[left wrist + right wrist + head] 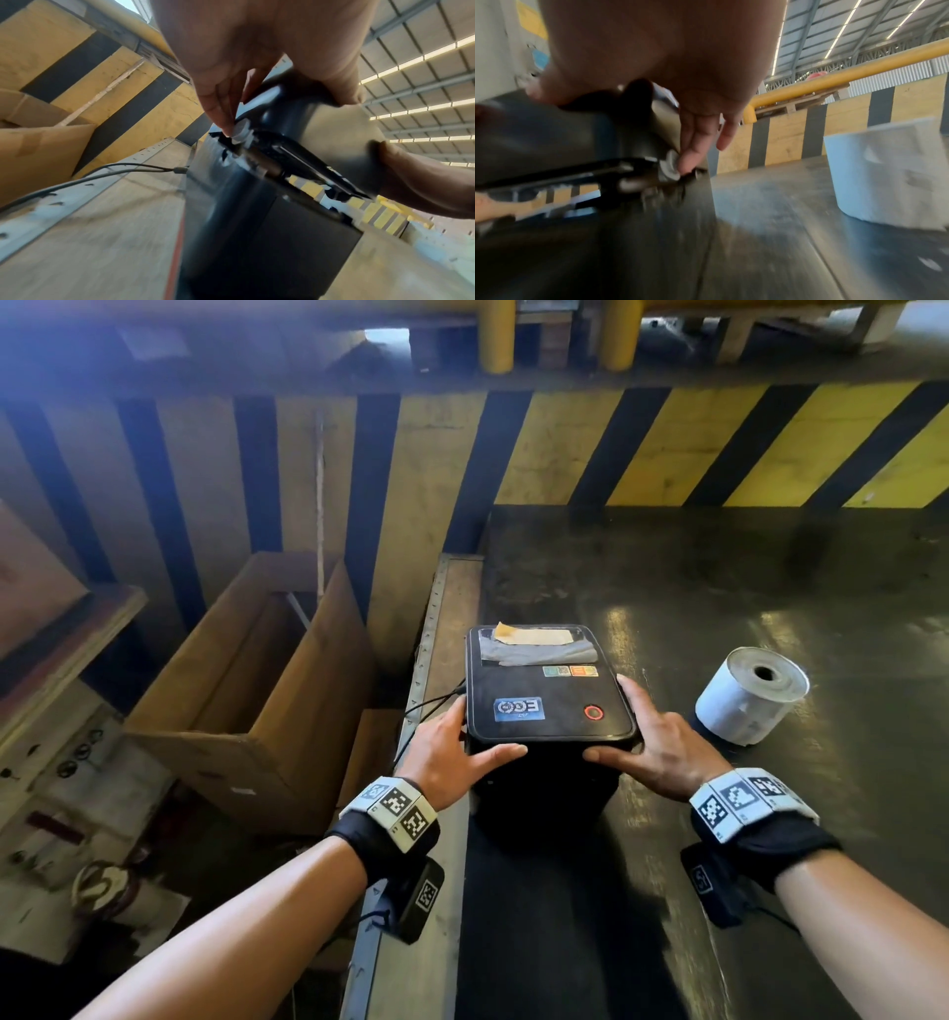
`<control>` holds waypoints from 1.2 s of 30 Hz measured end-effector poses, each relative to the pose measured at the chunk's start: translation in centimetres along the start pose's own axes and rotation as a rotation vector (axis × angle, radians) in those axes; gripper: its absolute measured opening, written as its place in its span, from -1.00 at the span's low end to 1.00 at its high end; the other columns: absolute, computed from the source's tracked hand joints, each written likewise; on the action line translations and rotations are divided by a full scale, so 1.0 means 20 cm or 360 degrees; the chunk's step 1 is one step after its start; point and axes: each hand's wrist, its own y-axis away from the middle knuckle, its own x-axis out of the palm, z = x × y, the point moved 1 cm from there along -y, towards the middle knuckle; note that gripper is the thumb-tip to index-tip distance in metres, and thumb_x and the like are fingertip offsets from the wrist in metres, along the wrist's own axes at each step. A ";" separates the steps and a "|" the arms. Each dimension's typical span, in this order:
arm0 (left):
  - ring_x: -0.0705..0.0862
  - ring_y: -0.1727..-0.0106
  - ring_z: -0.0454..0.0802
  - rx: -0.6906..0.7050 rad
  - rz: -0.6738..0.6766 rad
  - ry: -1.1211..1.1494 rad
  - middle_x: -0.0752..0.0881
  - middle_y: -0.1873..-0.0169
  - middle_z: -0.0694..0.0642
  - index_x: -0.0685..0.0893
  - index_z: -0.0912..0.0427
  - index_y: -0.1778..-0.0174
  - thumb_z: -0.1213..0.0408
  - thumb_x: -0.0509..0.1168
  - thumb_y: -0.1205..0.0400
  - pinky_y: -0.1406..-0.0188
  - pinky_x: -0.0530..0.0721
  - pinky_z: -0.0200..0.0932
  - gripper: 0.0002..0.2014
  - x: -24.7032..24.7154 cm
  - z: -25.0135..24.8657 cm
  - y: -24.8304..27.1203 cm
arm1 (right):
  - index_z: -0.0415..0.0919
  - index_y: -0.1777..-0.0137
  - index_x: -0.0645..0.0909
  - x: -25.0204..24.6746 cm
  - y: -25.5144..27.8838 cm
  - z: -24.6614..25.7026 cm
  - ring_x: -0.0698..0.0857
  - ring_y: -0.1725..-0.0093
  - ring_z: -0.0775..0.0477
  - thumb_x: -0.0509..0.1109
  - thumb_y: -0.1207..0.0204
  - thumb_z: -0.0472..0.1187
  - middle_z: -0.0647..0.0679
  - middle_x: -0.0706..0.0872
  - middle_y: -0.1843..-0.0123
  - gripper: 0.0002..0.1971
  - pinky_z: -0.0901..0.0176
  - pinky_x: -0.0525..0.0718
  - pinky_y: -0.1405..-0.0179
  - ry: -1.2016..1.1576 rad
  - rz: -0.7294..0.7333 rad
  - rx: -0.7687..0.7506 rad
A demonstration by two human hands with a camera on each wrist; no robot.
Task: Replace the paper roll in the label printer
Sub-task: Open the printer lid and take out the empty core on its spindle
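The black label printer is stood on the dark tabletop, close to its left edge, and its lid is seen slightly raised, with a gap under it in both wrist views. The lid is gripped from both sides: the left hand is clamped on the left edge with the thumb laid along the near front edge, and the right hand is clamped likewise on the right edge. A small grey side button is touched by a left fingertip, and what seems to be its twin, blurred, by a right one. A white paper roll is lain on the tabletop just right of the printer, apart from it. A thin cable is led off the printer's left side. An open cardboard box is set beyond the table's left edge, before a yellow-and-black striped wall.
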 end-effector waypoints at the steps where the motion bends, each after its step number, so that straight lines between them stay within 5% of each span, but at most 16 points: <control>1: 0.62 -0.31 -0.05 -0.0001 -0.0059 0.0005 0.65 -0.35 0.02 0.36 -0.01 -0.53 -0.22 0.39 -0.40 -0.25 0.64 -0.13 -0.21 -0.02 -0.02 0.00 | 0.08 -0.61 -0.07 -0.03 0.00 0.03 0.60 -0.36 -0.29 0.27 -0.07 0.51 -0.29 0.63 -0.37 0.13 -0.07 0.53 -0.37 0.0018 -0.0017 0.0018; 4: 0.68 -0.17 -0.08 -0.0030 -0.0186 0.0035 0.72 -0.20 -0.03 0.51 -0.05 -0.43 -0.35 0.33 -0.36 -0.24 0.68 -0.05 -0.25 -0.06 -0.09 -0.04 | 0.00 -0.55 0.17 -0.10 -0.01 0.10 0.61 -0.33 -0.31 0.19 -0.14 0.51 -0.29 0.67 -0.31 0.00 -0.07 0.55 -0.27 0.0089 -0.0177 0.0025; 7: 0.75 0.00 -0.02 -0.0082 -0.0234 0.0031 0.79 -0.06 0.01 0.62 -0.07 -0.31 -0.56 0.21 -0.18 -0.13 0.76 0.02 -0.12 -0.11 -0.15 -0.10 | -0.12 -0.42 0.36 -0.12 -0.01 0.15 0.69 -0.20 -0.35 0.15 -0.25 0.48 -0.30 0.76 -0.16 -0.14 -0.10 0.66 -0.15 0.0093 -0.0582 -0.0087; 10: 0.75 0.09 0.04 -0.0101 -0.0338 -0.0078 0.79 0.11 0.04 0.70 -0.01 -0.19 -0.61 0.12 -0.15 -0.02 0.77 0.03 -0.09 -0.17 -0.21 -0.18 | -0.19 -0.47 0.29 -0.10 -0.01 0.20 0.62 -0.31 -0.32 0.38 -0.45 0.10 -0.29 0.62 -0.35 -0.33 -0.14 0.63 -0.26 0.0065 -0.0864 -0.0359; 15: 0.73 0.00 0.06 -0.0148 -0.0479 -0.0168 0.79 0.08 0.08 0.73 0.08 -0.01 -0.44 0.21 -0.39 -0.08 0.71 -0.05 -0.35 -0.21 -0.28 -0.28 | -0.05 -0.48 0.40 -0.08 -0.10 0.22 0.47 -0.47 -0.38 0.33 -0.54 -0.04 -0.35 0.28 -0.59 -0.50 -0.17 0.58 -0.29 0.0214 -0.0901 -0.0566; 18: 0.67 -0.26 0.12 -0.0032 -0.0474 -0.0128 0.72 -0.20 0.16 0.55 0.11 -0.30 -0.24 0.23 -0.55 -0.31 0.63 0.04 -0.44 -0.18 -0.28 -0.30 | 0.01 -0.48 0.41 -0.12 -0.17 0.23 0.52 -0.42 -0.37 0.29 -0.55 0.00 -0.31 0.27 -0.61 -0.52 -0.14 0.65 -0.18 0.0241 -0.0910 -0.0560; 21: 0.35 -0.60 0.14 0.0212 -0.0482 -0.0192 0.32 -0.61 0.22 0.11 0.15 -0.65 0.01 0.19 -0.66 -0.54 0.37 -0.07 -0.32 -0.15 -0.28 -0.29 | 0.00 -0.47 0.43 -0.17 -0.23 0.26 0.50 -0.45 -0.37 0.22 -0.57 0.03 -0.31 0.26 -0.62 -0.54 -0.13 0.65 -0.18 0.0272 -0.0929 -0.0576; 24: 0.16 -0.68 0.25 0.0400 -0.0489 -0.0312 0.05 -0.68 0.31 0.10 0.10 -0.66 0.09 0.15 -0.69 -0.61 0.34 0.14 -0.38 -0.14 -0.28 -0.33 | 0.01 -0.48 0.43 -0.20 -0.30 0.29 0.50 -0.45 -0.35 0.18 -0.61 0.02 -0.30 0.24 -0.63 -0.56 -0.11 0.64 -0.17 0.0270 -0.0965 -0.0537; 27: 0.05 -0.71 0.22 0.0378 -0.0445 -0.0347 -0.06 -0.69 0.29 0.08 0.03 -0.66 0.07 0.10 -0.71 -0.65 0.25 0.14 -0.41 -0.16 -0.28 -0.42 | 0.02 -0.48 0.41 -0.23 -0.40 0.31 0.46 -0.48 -0.34 0.10 -0.64 0.01 -0.31 0.23 -0.63 -0.58 -0.09 0.60 -0.26 0.0225 -0.0967 -0.0533; 31: 0.06 -0.71 0.20 0.0307 -0.0401 -0.0325 -0.11 -0.70 0.23 0.04 -0.03 -0.66 0.00 0.10 -0.70 -0.65 0.23 0.07 -0.38 -0.20 -0.29 -0.56 | 0.05 -0.52 0.34 -0.27 -0.53 0.32 0.30 -0.59 -0.24 0.04 -0.62 0.10 -0.24 0.13 -0.67 -0.53 -0.09 0.45 -0.45 0.0098 -0.0859 -0.0481; 36: 0.33 -0.60 0.25 0.0196 -0.0435 -0.0343 -0.02 -0.69 0.18 0.09 -0.02 -0.62 -0.01 0.16 -0.67 -0.42 0.49 0.09 -0.38 -0.23 -0.30 -0.71 | 0.09 -0.55 0.25 -0.34 -0.65 0.36 0.25 -0.62 -0.23 0.08 -0.56 0.22 -0.19 0.06 -0.69 -0.44 -0.03 0.36 -0.48 0.0101 -0.0647 -0.0352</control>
